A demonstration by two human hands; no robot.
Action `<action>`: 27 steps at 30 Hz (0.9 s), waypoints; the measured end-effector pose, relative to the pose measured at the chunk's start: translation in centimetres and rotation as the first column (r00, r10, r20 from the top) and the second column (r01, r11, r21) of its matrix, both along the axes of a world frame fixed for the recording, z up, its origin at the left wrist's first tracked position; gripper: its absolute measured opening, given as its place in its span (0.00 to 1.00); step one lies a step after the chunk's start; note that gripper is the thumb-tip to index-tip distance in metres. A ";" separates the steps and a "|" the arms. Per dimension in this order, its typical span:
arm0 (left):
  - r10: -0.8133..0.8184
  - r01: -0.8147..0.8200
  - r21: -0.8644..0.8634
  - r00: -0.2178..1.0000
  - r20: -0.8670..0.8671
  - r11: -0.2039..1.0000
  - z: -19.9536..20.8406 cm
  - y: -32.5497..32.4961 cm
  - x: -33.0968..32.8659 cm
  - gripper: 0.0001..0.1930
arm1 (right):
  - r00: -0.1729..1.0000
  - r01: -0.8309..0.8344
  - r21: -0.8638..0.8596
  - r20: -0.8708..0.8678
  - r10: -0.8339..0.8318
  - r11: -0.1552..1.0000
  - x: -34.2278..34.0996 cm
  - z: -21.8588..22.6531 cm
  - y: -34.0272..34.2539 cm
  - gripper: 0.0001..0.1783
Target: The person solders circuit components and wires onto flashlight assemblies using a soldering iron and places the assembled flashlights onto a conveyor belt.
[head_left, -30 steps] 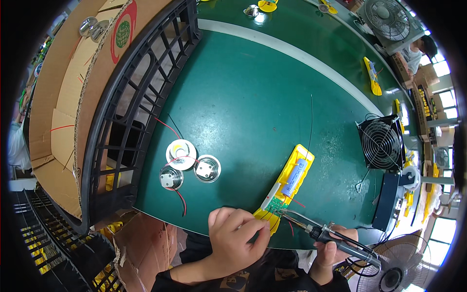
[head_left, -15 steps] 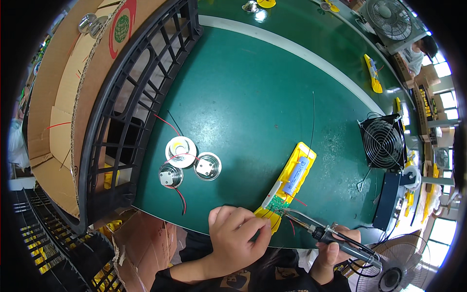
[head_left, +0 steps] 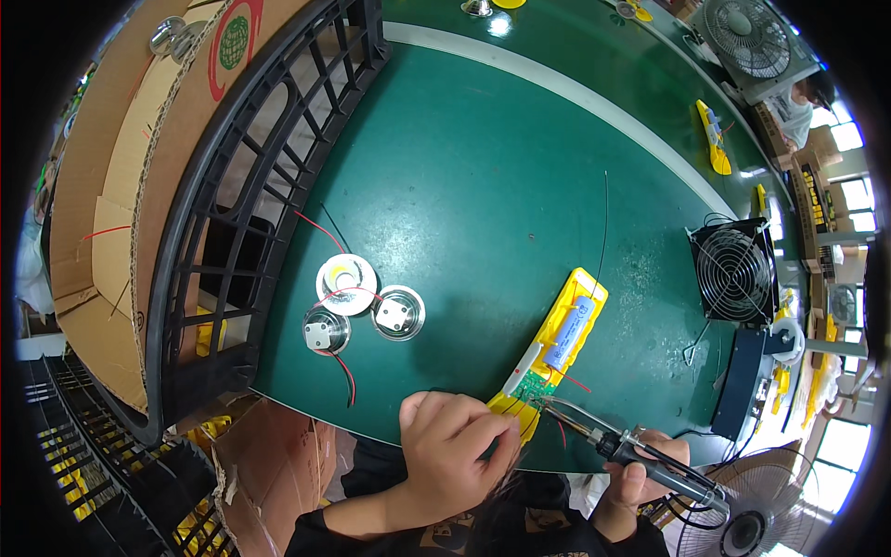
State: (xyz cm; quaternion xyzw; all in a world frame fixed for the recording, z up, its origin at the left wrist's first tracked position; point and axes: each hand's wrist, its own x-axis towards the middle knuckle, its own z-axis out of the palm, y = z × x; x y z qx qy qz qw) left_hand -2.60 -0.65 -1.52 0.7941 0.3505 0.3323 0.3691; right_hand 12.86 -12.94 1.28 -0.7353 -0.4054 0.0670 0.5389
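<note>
A yellow plastic housing (head_left: 581,287) lies slantwise near the front edge of the table, with a blue cylindrical battery (head_left: 570,332) and a green circuit board (head_left: 531,386) in it. My right hand (head_left: 647,466) grips a soldering iron (head_left: 608,442) whose tip, with a thin curved metal tube beside it, meets the board or hovers just over it. At the housing's near end my left hand (head_left: 459,446) is closed, thumb and forefinger pinched together. Thin dark wires run from the board toward those fingertips; what they hold is hidden. Red wires stick out beside the board.
Three round reflector lamp pieces (head_left: 347,284) with red and black wires sit at left on the green table (head_left: 455,186). Beyond them stand a black plastic crate (head_left: 269,176) and a cardboard box (head_left: 116,232). A small black fan (head_left: 733,271) and black box (head_left: 740,382) are at right.
The view has shifted slightly, so the housing appears a little further right. Both hands keep their grip, and the iron's tip stays at the circuit board.
</note>
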 end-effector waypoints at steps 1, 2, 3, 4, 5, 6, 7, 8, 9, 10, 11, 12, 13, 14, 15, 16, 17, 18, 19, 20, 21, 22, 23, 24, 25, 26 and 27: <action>-0.006 0.006 0.002 1.000 -0.005 1.000 -0.1 0.0 0.0 0.06 | 1.000 0.000 0.000 0.000 0.000 1.000 0.0 0.0 0.0 0.24; -0.005 0.005 0.001 1.000 -0.005 1.000 -0.1 -0.1 0.0 0.06 | 1.000 0.001 0.001 -0.002 -0.001 1.000 0.0 0.0 0.0 0.25; -0.002 0.002 0.007 1.000 -0.003 1.000 -0.1 -0.1 0.0 0.06 | 1.000 0.002 0.003 -0.003 -0.002 1.000 -0.1 0.0 0.0 0.25; 0.002 -0.002 0.012 1.000 -0.001 1.000 -0.1 -0.1 0.0 0.06 | 1.000 0.002 0.002 -0.003 -0.002 1.000 -0.2 0.1 0.1 0.25; 0.003 -0.003 0.012 1.000 -0.002 1.000 -0.1 -0.1 0.0 0.06 | 1.000 0.023 0.006 0.016 -0.023 1.000 -0.2 0.3 0.3 0.26; -0.001 0.001 0.010 1.000 -0.004 1.000 -0.1 -0.1 -0.1 0.07 | 0.998 0.043 0.011 0.035 -0.044 0.999 -0.3 0.4 0.4 0.27; -0.006 0.006 0.008 1.000 -0.007 1.000 -0.2 -0.1 -0.1 0.07 | 0.999 0.042 0.011 0.034 -0.043 0.999 -0.3 0.4 0.4 0.27; -0.006 0.006 0.008 1.000 -0.007 1.000 -0.2 -0.1 0.0 0.07 | 0.999 0.044 0.006 0.025 -0.044 0.999 -0.3 0.4 0.4 0.27; 0.001 -0.001 0.012 1.000 -0.002 1.000 -0.2 0.0 0.0 0.07 | 0.999 0.045 0.001 0.016 -0.045 0.999 -0.3 0.4 0.5 0.27; 0.009 -0.009 0.016 1.000 0.003 1.000 -0.2 0.0 0.1 0.06 | 0.999 0.044 0.001 0.015 -0.044 0.999 -0.3 0.3 0.4 0.27; 0.008 -0.008 0.017 1.000 0.005 1.000 -0.2 0.0 0.1 0.06 | 0.999 0.043 0.009 -0.004 -0.043 0.999 -0.3 0.2 0.2 0.28; 0.008 -0.008 0.015 1.000 0.009 1.000 0.0 0.0 0.1 0.06 | 0.999 0.041 0.016 -0.023 -0.041 0.999 -0.3 0.2 0.1 0.28; 0.009 -0.009 0.012 1.000 0.012 1.000 0.1 0.0 0.1 0.06 | 0.999 0.042 0.017 -0.021 -0.042 0.999 -0.4 0.3 0.2 0.28; 0.009 -0.009 0.012 1.000 0.011 1.000 0.1 0.0 0.1 0.06 | 0.998 0.057 0.013 0.007 -0.058 0.998 -0.5 0.5 0.5 0.29; 0.013 -0.013 0.013 1.000 0.013 1.000 0.0 0.1 0.2 0.06 | 0.997 0.073 0.009 0.036 -0.073 0.997 -0.5 0.6 0.6 0.30; 0.018 -0.018 0.013 1.000 0.017 1.000 0.0 0.1 0.2 0.06 | 0.997 0.073 0.009 0.036 -0.073 0.997 -0.5 0.6 0.6 0.30; 0.017 -0.018 0.013 1.000 0.016 1.000 0.0 0.1 0.2 0.06 | 0.995 0.083 0.011 0.052 -0.084 0.996 -0.5 0.6 0.6 0.30; 0.019 -0.020 0.015 1.000 0.019 1.000 0.0 0.1 0.2 0.06 | 0.993 0.094 0.015 0.068 -0.095 0.995 -0.5 0.6 0.5 0.31; 0.021 -0.021 0.016 1.000 0.023 1.000 0.1 0.1 0.2 0.07 | 0.993 0.095 0.015 0.069 -0.095 0.995 -0.5 0.7 0.5 0.31; 0.021 -0.021 0.017 1.000 0.022 1.000 0.0 0.0 0.2 0.07 | 0.990 0.112 0.014 0.086 -0.113 0.994 -0.5 0.7 0.4 0.31; 0.027 -0.027 0.014 0.999 0.024 1.000 0.0 0.0 0.2 0.07 | 0.986 0.130 0.013 0.104 -0.131 0.991 -0.5 0.7 0.3 0.31; 0.033 -0.033 0.011 0.999 0.027 0.999 0.0 0.0 0.2 0.07 | 0.986 0.131 0.014 0.104 -0.131 0.991 -0.5 0.8 0.3 0.31; 0.031 -0.031 0.013 0.999 0.028 0.999 0.0 0.0 0.2 0.07 | 0.987 0.130 0.008 0.093 -0.130 0.992 -0.5 1.0 0.4 0.31; 0.030 -0.030 0.011 0.999 0.026 0.999 0.1 0.0 0.2 0.07 | 0.988 0.129 0.001 0.083 -0.129 0.992 -0.5 1.1 0.4 0.31; 0.029 -0.029 0.010 0.999 0.025 1.000 0.1 0.0 0.2 0.07 | 0.988 0.132 0.003 0.084 -0.132 0.991 -0.5 1.1 0.3 0.31; 0.027 -0.028 0.012 0.999 0.025 1.000 0.0 -0.1 0.2 0.07 | 0.990 0.124 -0.003 0.073 -0.124 0.992 -0.4 1.0 0.1 0.30; 0.036 -0.037 0.018 0.999 0.028 0.999 -0.1 -0.1 0.2 0.07 | 0.991 0.117 -0.008 0.062 -0.116 0.993 -0.4 0.8 0.0 0.30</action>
